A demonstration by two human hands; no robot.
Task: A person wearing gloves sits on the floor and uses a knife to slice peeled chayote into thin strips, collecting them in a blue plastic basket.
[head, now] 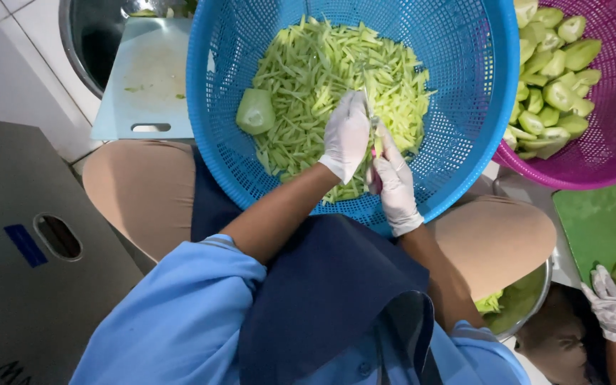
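Head view looks down on a seated person with one blue basket (pixel 458 78) resting on the lap, its perforated wall reaching from knee to knee. Inside it lies one heap of pale green fruit strips (pixel 308 71), spread across the middle and far side, and one larger peeled green chunk (pixel 255 111) sits at the heap's left edge. Both hands wear white gloves and meet over the near right part of the basket. The left hand (pixel 346 135) is curled closed around a piece that cannot be made out under the glove. The right hand (pixel 396 187), just beside it and touching it, is closed on a small knife (pixel 369 114) whose thin blade points up along the left glove. One purple basket (pixel 607 93) stands at the right, touching the blue one, and holds a pile of peeled green fruit halves (pixel 554 78). One white cutting board (pixel 147 78) lies beyond the left knee. Another person's gloved hand (pixel 614 303) shows at the lower right corner.
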